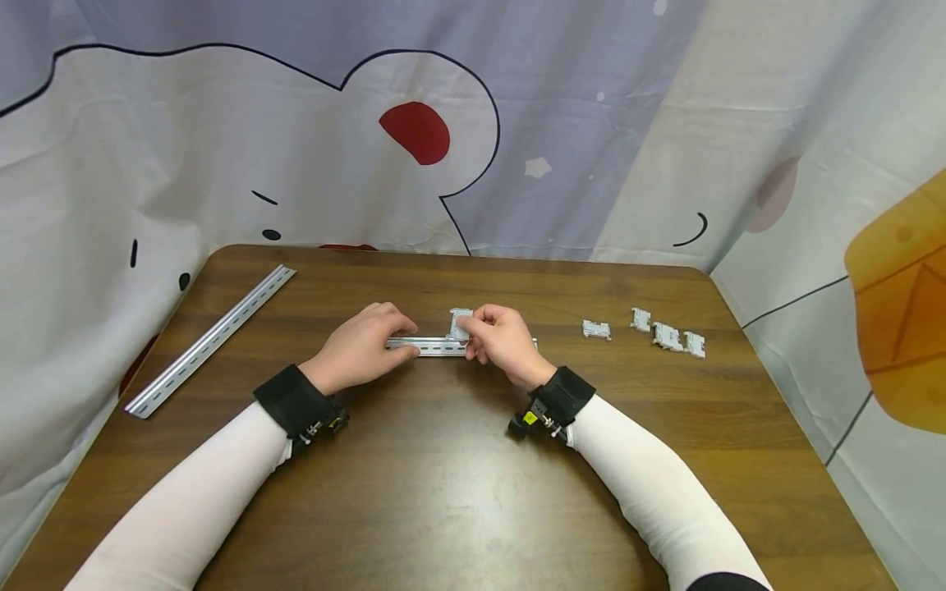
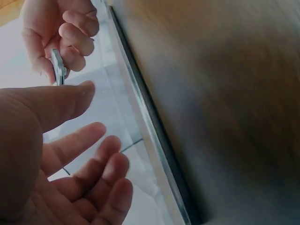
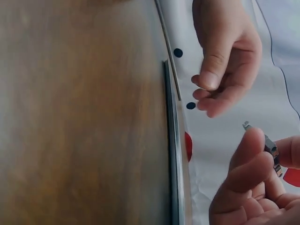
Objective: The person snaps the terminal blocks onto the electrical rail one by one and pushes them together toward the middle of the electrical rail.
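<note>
Between thumb and fingers my right hand (image 1: 504, 343) pinches a flat light-grey plastic piece (image 1: 460, 320), which looks like a terminal block. In the head view it stands over the short slotted metal rail (image 1: 439, 348), while the right wrist view shows the piece (image 3: 271, 147) edge-on in the fingertips. My left hand (image 1: 365, 345) hovers around the rail's left end, fingers loosely bent. Seen from the left wrist, the left hand (image 2: 79, 159) has nothing between its thumb and fingers. My right hand hides part of the rail's right half.
A longer slotted metal rail (image 1: 214, 341) lies slanted at the table's left. Toward the right are several more grey pieces, one nearer piece (image 1: 596, 330) and a group with another piece (image 1: 668, 336). A patterned curtain (image 1: 296, 148) hangs behind the wooden table (image 1: 443, 492).
</note>
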`<state>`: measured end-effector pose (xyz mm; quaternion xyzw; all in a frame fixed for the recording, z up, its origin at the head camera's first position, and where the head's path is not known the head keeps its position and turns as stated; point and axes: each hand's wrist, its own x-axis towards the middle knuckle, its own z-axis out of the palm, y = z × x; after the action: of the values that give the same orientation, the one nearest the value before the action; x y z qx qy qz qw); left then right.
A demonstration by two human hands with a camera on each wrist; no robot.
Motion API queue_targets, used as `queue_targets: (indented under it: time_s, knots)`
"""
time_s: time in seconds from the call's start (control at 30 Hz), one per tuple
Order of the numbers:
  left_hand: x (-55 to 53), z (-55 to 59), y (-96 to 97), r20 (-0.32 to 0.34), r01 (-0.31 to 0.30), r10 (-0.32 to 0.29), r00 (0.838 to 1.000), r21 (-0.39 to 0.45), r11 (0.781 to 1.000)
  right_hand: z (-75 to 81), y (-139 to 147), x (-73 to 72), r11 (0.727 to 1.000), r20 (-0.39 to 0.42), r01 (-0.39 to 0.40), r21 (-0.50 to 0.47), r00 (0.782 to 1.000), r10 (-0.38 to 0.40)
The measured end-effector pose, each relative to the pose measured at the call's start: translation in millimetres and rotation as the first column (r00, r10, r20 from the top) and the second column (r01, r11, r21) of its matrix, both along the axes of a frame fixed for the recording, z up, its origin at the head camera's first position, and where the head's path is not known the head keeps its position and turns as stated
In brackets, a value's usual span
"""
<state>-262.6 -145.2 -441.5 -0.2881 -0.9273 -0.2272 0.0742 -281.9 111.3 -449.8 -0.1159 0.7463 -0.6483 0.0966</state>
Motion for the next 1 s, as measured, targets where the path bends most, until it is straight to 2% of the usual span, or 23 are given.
queue_targets:
  time_s: [0.2, 0.4, 0.47, 0.67, 1.0]
  knots:
    - [-2.8, -3.6, -4.4, -0.018, -0.008, 0.006, 1.0, -0.105, 0.994, -0.1, -6, -9.0, 0.983, -0.047, -0.018, 0.181, 0.999, 0.027]
    - [-4.2, -6.0, -7.3, 0.017, -0.032, 0.035, 0.999, -0.153, 0.988, -1.9, -16, -18.3, 0.929, -0.111, -0.016, 0.371, 0.992, 0.062]
    - [-4.1, -6.0, -7.5, 0.033, -0.031, 0.037, 0.999, -0.169, 0.985, -1.1, -20, -20.2, 0.894, -0.149, -0.006, 0.448, 0.986, 0.081]
    - [-3.7, -6.3, -6.7, 0.05, -0.019, 0.028, 0.998, -0.177, 0.984, 4.7, -29, -22.7, 0.759, -0.251, 0.047, 0.65, 0.955, 0.156]
    - [-4.3, -8.5, -5.3, 0.04, -0.014, 0.022, 0.999, -0.184, 0.983, 8.6, -41, -27.5, 0.612, -0.222, 0.037, 0.79, 0.948, 0.229]
